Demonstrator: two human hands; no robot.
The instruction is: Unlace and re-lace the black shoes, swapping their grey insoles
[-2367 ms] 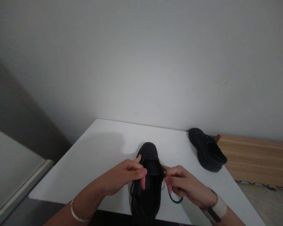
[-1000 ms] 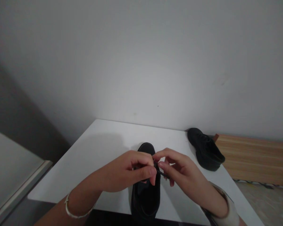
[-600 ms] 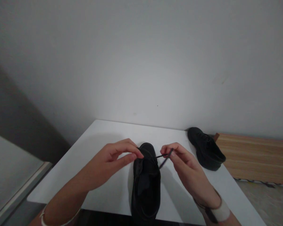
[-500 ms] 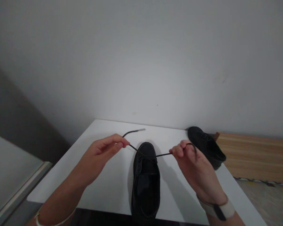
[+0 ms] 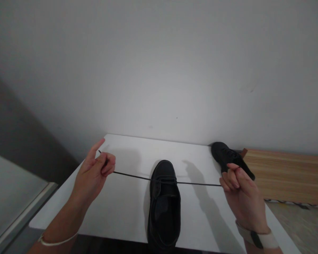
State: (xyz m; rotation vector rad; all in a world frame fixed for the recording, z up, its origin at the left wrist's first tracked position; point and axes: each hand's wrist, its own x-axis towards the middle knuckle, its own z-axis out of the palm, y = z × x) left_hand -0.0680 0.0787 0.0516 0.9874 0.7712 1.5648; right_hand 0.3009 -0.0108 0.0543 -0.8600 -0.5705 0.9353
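A black shoe [image 5: 164,204] stands on the white table [image 5: 127,208], toe pointing away from me, heel at the near edge. Its black lace [image 5: 132,176] is stretched taut out to both sides across the front eyelets. My left hand [image 5: 94,173] pinches the left end of the lace, with the index finger sticking up. My right hand [image 5: 240,192] is closed on the right end, out near the table's right side. A bracelet is on my left wrist and a watch band on my right.
A second black shoe [image 5: 228,157] lies at the table's far right corner, partly behind my right hand. A wooden board [image 5: 288,176] leans along the wall to the right. A grey wall rises directly behind the table.
My hands were together over the shoe, working the lace. They have pulled apart sideways, drawing the lace out straight and taut to left and right.
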